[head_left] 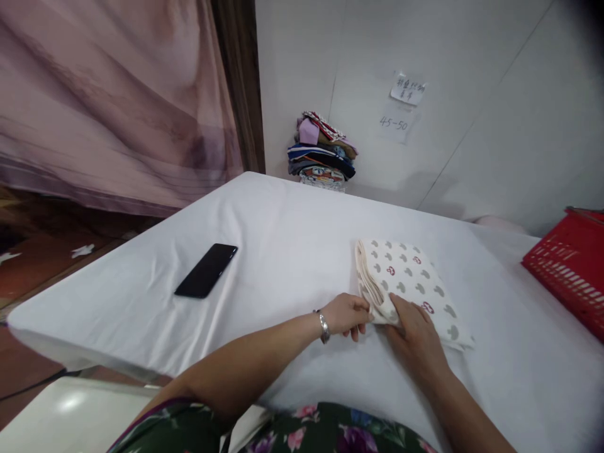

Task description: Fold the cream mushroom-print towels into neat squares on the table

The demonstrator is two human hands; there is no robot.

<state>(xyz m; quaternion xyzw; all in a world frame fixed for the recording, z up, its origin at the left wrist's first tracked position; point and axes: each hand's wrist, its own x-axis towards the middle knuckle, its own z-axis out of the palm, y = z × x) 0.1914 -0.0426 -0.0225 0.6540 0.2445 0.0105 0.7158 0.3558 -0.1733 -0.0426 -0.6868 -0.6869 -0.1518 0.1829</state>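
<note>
A folded cream cloth [409, 280] printed with grey and a few red motifs lies flat on the white-covered table [302, 245], its layered fold facing left. My left hand [348, 314], with a silver bracelet at the wrist, pinches the cloth's near left corner between thumb and fingers. At the near edge, my right hand [418, 336] has its thumb and fingers closed on the cloth, close beside the left. The right fingertips press on the top layer, and part of that palm is turned from view.
To the left lies a black smartphone [206, 270]. A red plastic basket [573, 264] stands at the right edge. Stacked folded clothes [323, 154] rise behind the table by the wall, which bears paper notes [408, 88]. A pink curtain [123, 94] hangs at left.
</note>
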